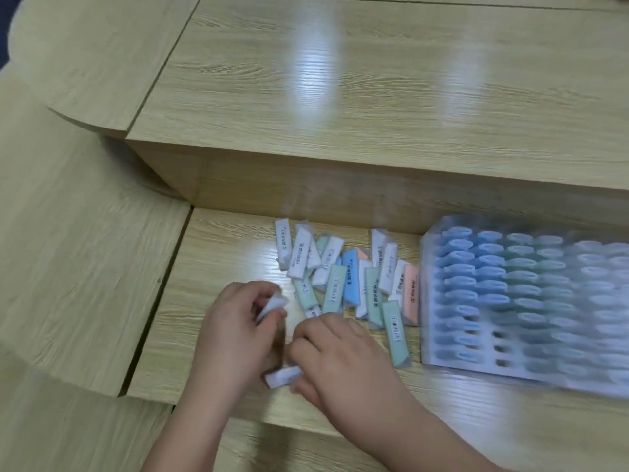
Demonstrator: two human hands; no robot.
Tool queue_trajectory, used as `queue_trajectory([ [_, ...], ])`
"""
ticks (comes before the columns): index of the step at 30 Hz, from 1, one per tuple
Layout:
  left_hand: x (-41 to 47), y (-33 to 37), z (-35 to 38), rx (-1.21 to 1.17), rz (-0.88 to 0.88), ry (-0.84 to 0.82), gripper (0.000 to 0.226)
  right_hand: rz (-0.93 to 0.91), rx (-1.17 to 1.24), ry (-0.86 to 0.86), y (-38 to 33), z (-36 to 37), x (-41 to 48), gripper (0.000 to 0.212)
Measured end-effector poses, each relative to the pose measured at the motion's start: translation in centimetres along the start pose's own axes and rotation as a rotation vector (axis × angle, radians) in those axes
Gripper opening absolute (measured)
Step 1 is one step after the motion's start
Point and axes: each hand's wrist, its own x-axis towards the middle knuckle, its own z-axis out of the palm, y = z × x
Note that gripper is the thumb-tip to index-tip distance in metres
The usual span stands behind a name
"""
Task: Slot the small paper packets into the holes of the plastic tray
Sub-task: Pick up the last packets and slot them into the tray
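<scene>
A loose pile of small paper packets point(350, 274), white, green, blue and orange, lies on the lower desk surface. My left hand point(235, 332) pinches one white packet point(272, 306) between thumb and fingers, just left of the pile. My right hand point(340, 362) lies beside it, fingers curled over another white packet point(282, 376) that pokes out on the desk. The clear plastic tray point(442, 361) stands to the right of the pile. Many of its holes hold blue and green packets; a few holes near its front left are empty. The frame is motion-blurred.
A raised wooden desk section point(306, 178) forms a wall right behind the pile and tray. A seam point(160, 301) separates the work surface from a wooden panel on the left. The desk's front edge runs just below my wrists.
</scene>
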Motion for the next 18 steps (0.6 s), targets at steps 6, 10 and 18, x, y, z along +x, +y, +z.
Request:
queue_trajectory([
  [6, -1.5, 3.6, -0.7, -0.256, -0.048, 0.099, 0.021, 0.133, 0.380, 0.209, 1.5, -4.4, -4.1, 0.018],
  [10, -2.7, 10.1, 0.2, -0.378, 0.069, 0.039, 0.023, 0.345, 0.576, 0.393, 5.7, -8.3, -9.9, 0.018],
  [18, -5.0, 21.0, 7.9, -0.584, 0.246, -0.267, 0.016, 0.775, 0.706, 0.623, 13.0, -14.2, -21.2, 0.051],
])
